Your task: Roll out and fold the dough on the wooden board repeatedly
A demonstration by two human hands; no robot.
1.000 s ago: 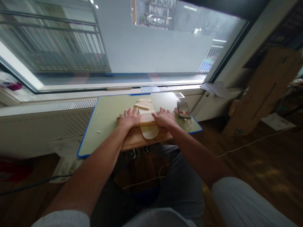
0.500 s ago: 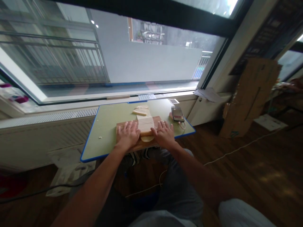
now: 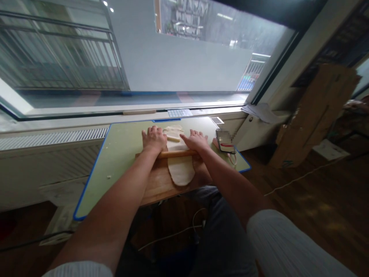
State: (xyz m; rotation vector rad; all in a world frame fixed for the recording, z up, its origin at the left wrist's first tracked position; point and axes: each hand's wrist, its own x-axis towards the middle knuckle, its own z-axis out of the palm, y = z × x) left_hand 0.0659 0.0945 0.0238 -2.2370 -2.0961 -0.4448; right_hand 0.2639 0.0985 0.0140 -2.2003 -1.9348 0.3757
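Note:
A long strip of pale dough lies over a wooden board. Across the strip runs a rolling pin, under the heels of both hands. My left hand rests flat on the pin's left part, fingers stretched forward. On the right part lies my right hand, fingers spread and thumb pointing toward the dough. Neither hand wraps its fingers around the pin. The far end of the dough looks folded or bunched beyond the board.
The board sits on a small green table with a blue edge. A phone-like device, partly blurred out, stands at the table's right. A radiator and window are behind; a cardboard piece leans on the right.
Both hands have pushed forward, away from me, rolling the pin along the dough. More of the dough's near end now shows. The camera view has tilted down and closer.

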